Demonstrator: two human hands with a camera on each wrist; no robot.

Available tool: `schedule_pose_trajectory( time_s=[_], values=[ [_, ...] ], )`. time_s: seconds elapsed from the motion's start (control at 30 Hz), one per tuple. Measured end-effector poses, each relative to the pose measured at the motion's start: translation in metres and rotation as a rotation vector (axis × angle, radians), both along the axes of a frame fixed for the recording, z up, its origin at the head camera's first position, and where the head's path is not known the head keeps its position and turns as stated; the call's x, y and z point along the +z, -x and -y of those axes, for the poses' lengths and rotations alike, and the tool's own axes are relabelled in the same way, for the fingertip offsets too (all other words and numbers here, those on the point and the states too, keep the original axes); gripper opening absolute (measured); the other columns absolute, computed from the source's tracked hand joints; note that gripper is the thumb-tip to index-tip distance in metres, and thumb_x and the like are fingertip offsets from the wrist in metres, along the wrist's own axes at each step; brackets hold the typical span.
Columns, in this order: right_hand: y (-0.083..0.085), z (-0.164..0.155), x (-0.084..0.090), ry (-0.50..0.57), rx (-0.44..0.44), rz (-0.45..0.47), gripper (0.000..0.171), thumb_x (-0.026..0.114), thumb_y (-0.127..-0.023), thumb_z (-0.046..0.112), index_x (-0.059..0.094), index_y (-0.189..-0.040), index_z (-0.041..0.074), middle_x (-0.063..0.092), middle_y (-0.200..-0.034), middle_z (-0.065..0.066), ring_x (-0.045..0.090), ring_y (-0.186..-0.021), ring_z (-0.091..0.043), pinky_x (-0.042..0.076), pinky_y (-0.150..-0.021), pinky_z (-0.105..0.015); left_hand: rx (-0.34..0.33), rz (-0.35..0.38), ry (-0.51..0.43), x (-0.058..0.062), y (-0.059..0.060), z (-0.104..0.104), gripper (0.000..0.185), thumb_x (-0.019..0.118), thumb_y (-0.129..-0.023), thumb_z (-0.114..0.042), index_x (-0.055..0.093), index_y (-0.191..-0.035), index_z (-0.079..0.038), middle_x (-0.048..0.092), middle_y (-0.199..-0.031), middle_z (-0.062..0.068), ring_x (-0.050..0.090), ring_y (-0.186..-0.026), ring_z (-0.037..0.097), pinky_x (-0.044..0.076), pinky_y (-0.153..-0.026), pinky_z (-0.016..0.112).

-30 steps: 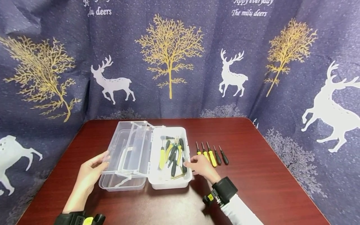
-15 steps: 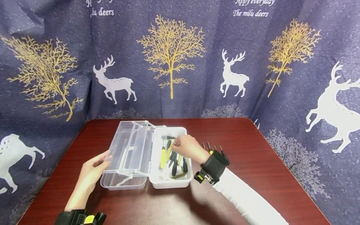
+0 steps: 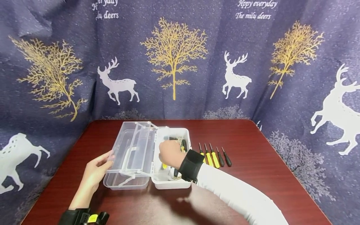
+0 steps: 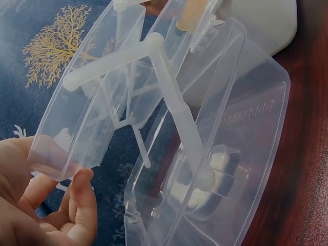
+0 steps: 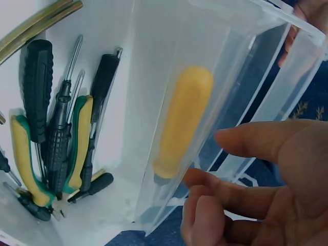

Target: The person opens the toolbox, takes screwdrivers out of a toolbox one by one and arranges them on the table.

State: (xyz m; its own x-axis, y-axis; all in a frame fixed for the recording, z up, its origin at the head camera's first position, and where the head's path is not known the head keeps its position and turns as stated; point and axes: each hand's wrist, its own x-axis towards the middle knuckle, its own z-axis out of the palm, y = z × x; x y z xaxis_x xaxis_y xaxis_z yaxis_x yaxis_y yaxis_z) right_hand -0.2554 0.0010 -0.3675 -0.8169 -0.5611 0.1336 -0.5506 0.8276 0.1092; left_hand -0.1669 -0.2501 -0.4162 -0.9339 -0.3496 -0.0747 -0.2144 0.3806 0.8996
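Observation:
A white toolbox [image 3: 171, 185] stands with its clear lid [image 3: 126, 186] folded out to the left and a clear tray [image 3: 123, 156] raised on link arms above the lid. My left hand [image 3: 97, 173] pinches the tray's near left corner between thumb and fingers. Over the box is my right hand [image 3: 170, 153]; in the right wrist view its thumb and index finger are apart beside a clear plastic wall. A screwdriver with a yellow handle [image 5: 184, 120] shows through that plastic. Pliers [image 5: 25, 159] with yellow-green grips and several black-handled screwdrivers [image 5: 38, 92] lie in the box.
Right of the box, several screwdrivers with yellow [image 3: 215, 161] and black [image 3: 227, 160] handles lie in a row on the dark red table [image 3: 253, 181]. Brass-coloured rods [image 5: 41, 25] lie in the box. A patterned curtain [image 3: 197, 109] hangs behind.
My right hand has moved from the box's right rim across the tools to its left side. The left hand keeps its hold on the tray. The whole head view has shifted slightly.

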Motion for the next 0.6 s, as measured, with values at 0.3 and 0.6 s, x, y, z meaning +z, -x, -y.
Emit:
schedule_pose_trajectory(
  time_s=[0.3, 0.6],
  values=[
    [0.002, 0.015, -0.005, -0.132, -0.06, 0.012, 0.022, 0.065, -0.068, 0.019, 0.052, -0.05, 0.017, 0.064, -0.062, -0.002, 0.055, -0.051, -0.015, 0.043, -0.038, -0.031, -0.013, -0.021, -0.011, 0.001, -0.001, -0.001, 0.05, 0.058, -0.088, -0.023, 0.046, -0.135, -0.013, 0.053, -0.083, -0.035, 0.051, -0.078, -0.016, 0.046, -0.069, 0.011],
    [0.007, 0.026, -0.012, -0.09, -0.053, 0.05, 0.007, 0.066, -0.07, 0.02, 0.068, -0.071, 0.014, 0.069, -0.073, -0.003, 0.062, -0.059, -0.017, 0.046, -0.041, -0.029, -0.011, -0.047, -0.05, -0.001, 0.0, -0.001, 0.05, 0.059, -0.087, -0.019, 0.046, -0.134, -0.009, 0.054, -0.08, -0.034, 0.053, -0.077, -0.015, 0.046, -0.068, 0.011]
  ],
)
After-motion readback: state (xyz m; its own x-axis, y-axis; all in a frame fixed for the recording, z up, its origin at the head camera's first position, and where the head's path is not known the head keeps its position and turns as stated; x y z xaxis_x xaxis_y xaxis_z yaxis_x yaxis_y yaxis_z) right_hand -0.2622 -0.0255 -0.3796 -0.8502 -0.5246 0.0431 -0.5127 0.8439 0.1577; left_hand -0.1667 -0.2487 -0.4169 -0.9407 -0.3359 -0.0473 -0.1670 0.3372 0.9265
